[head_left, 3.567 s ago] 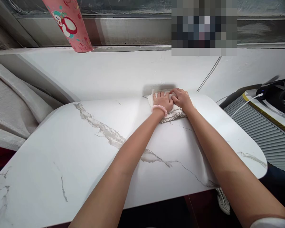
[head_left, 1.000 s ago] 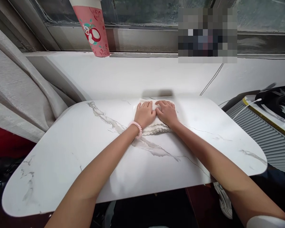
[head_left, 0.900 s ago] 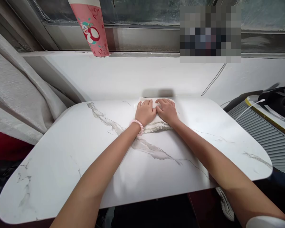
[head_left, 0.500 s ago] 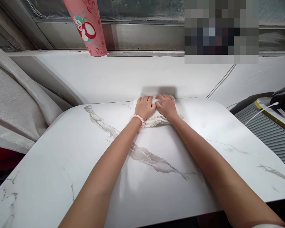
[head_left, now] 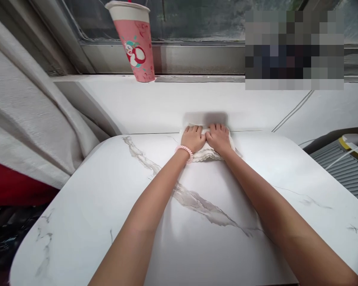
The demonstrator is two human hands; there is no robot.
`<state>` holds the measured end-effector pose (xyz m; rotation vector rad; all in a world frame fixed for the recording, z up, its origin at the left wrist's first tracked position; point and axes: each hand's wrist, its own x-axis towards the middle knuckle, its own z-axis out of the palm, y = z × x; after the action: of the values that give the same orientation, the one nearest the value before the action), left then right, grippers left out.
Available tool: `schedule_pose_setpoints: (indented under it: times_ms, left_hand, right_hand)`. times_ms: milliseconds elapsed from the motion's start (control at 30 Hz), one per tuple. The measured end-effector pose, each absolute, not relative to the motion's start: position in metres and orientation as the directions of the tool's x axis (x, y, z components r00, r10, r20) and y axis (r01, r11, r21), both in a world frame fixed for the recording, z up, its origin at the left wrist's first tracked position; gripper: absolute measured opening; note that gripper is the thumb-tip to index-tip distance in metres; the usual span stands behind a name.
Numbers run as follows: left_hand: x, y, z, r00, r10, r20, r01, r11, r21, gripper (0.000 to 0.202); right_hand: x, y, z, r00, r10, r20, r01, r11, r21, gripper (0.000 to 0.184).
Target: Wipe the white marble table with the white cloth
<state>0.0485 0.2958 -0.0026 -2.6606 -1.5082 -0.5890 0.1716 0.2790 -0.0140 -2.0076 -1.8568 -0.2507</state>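
Observation:
A folded whitish cloth (head_left: 207, 155) with wavy edges lies at the far edge of the white marbled table (head_left: 113, 178), against the wall. My left hand (head_left: 193, 137), with a pink coiled band (head_left: 184, 149) at its wrist, presses down on the cloth's left part. Beside it my right hand (head_left: 218, 137) bears on the right part, the two thumbs close together. Fingers of both hands are bent over the cloth towards its far side, and their tips are partly hidden.
On the window ledge stands a pink paper cup (head_left: 137, 47) with a white rim. A light curtain (head_left: 32, 91) hangs at the left. To the right are a grey ribbed surface (head_left: 340, 159) and a white cable (head_left: 344, 154). A blurred patch covers part of the window.
My view has tilted up and turned left, so more of the cup and curtain shows. Both hands stay on the cloth at the table's far edge, with the right fingers pointing straighter forward.

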Motion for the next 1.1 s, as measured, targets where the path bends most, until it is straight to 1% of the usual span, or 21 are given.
schedule_pose_setpoints:
  times_ms: [167, 267, 333, 433, 567, 667, 767, 867, 933, 1000, 1100]
  left_hand:
    - [0.024, 0.297, -0.002, 0.431, 0.833, 0.347, 0.846, -0.507, 0.165, 0.035]
    - [0.014, 0.295, -0.003, 0.397, 0.845, 0.357, 0.861, -0.478, 0.174, 0.034]
    - [0.013, 0.292, -0.005, 0.389, 0.848, 0.361, 0.869, -0.468, 0.163, 0.034]
    - [0.014, 0.284, -0.006, 0.404, 0.842, 0.356, 0.869, -0.475, 0.137, 0.037]
    - [0.005, 0.26, -0.005, 0.419, 0.844, 0.335, 0.869, -0.48, 0.121, 0.042]
    - [-0.009, 0.225, -0.003, 0.453, 0.841, 0.296, 0.862, -0.498, 0.095, 0.046]
    - [-0.024, 0.171, -0.002, 0.487, 0.826, 0.285, 0.85, -0.523, 0.063, 0.048]
    - [-0.036, 0.109, -0.002, 0.548, 0.785, 0.289, 0.81, -0.584, 0.051, 0.049]
    - [-0.043, 0.071, -0.002, 0.582, 0.762, 0.286, 0.785, -0.617, 0.047, 0.05]
    - [-0.049, 0.042, -0.001, 0.576, 0.762, 0.296, 0.788, -0.614, 0.049, 0.049]
    - [-0.056, 0.014, 0.0, 0.563, 0.764, 0.316, 0.794, -0.606, 0.05, 0.049]
  right_hand:
    - [0.151, 0.282, -0.019, 0.049, 0.898, 0.437, 0.991, 0.011, -0.132, 0.032]
    - [0.14, 0.281, -0.019, 0.018, 0.895, 0.447, 0.986, 0.057, -0.154, 0.031]
    - [0.138, 0.278, -0.018, 0.027, 0.894, 0.448, 0.984, 0.056, -0.17, 0.032]
    - [0.135, 0.268, -0.015, 0.053, 0.897, 0.438, 0.98, 0.036, -0.194, 0.032]
    - [0.127, 0.241, -0.01, 0.036, 0.902, 0.43, 0.966, 0.079, -0.247, 0.031]
    - [0.121, 0.202, -0.006, -0.004, 0.913, 0.408, 0.952, 0.128, -0.279, 0.032]
    - [0.117, 0.145, -0.005, -0.075, 0.916, 0.394, 0.941, 0.196, -0.276, 0.034]
    - [0.114, 0.081, -0.005, -0.192, 0.902, 0.387, 0.939, 0.283, -0.194, 0.038]
    - [0.112, 0.044, -0.005, -0.302, 0.881, 0.365, 0.918, 0.371, -0.137, 0.042]
    - [0.111, 0.016, -0.004, -0.35, 0.868, 0.353, 0.903, 0.413, -0.121, 0.045]
    - [0.108, -0.008, -0.002, -0.385, 0.857, 0.341, 0.884, 0.449, -0.13, 0.047]
